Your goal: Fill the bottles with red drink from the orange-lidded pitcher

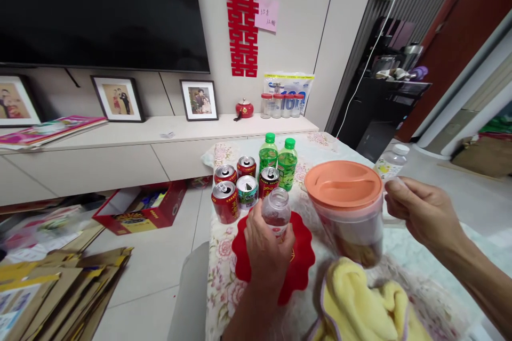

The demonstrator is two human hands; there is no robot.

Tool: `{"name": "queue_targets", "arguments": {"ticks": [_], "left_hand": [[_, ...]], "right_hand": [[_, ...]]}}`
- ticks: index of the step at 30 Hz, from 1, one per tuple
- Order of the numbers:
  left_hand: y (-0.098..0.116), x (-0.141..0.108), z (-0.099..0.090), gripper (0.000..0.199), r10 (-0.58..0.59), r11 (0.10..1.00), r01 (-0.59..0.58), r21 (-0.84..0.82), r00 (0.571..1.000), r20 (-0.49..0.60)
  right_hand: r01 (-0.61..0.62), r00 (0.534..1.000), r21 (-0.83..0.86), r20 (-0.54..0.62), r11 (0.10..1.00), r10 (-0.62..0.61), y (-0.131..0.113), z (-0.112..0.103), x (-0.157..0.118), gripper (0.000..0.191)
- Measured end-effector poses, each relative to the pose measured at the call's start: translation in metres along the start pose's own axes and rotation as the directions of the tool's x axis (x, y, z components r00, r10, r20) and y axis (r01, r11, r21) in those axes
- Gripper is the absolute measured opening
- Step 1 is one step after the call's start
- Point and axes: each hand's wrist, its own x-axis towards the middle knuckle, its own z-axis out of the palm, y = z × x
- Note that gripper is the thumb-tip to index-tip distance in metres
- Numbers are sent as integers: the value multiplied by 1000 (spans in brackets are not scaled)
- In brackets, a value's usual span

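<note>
The clear plastic pitcher with an orange lid (347,224) holds brown liquid near the yellow plush cloth (356,303); your right hand (426,213) grips its handle side. Your left hand (267,248) clasps an uncapped clear bottle (277,205) above the scalloped red mat (303,248).

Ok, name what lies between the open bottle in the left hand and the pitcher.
Between the bottle and the pitcher, the head view shows part of the red mat and some flowered tablecloth.
</note>
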Motion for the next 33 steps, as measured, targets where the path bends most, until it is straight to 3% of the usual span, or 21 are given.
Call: {"name": "queue_targets", "arguments": {"ticks": [3, 8, 18, 25, 29, 33], "left_hand": [[-1, 1, 0, 72, 4, 1000, -4, -20, 1000, -3], [-1, 3, -4, 74, -74, 994, 74, -81, 997, 7], [5, 14, -19, 74, -219, 968, 217, -126, 976, -7], [3, 17, -23, 76, -262, 953, 265, -145, 964, 37], [6, 18, -25, 75, -292, 941, 297, -159, 955, 58], [7, 19, -26, 76, -328, 928, 338, -156, 941, 87]], "right_hand": [[-75, 995, 236, -45, 969, 88, -4, 3, 1, 57], [11, 989, 379, -141, 925, 46, -7, 13, 2, 58], [47, 944, 383, -318, 922, 85, 22, 37, 14, 58], [-5, 931, 270, -350, 963, 103, 43, 45, 17, 57], [-12, 938, 212, -336, 977, 84, 53, 42, 19, 55], [-27, 954, 99, -294, 995, 56, 56, 23, 11, 46]]}}
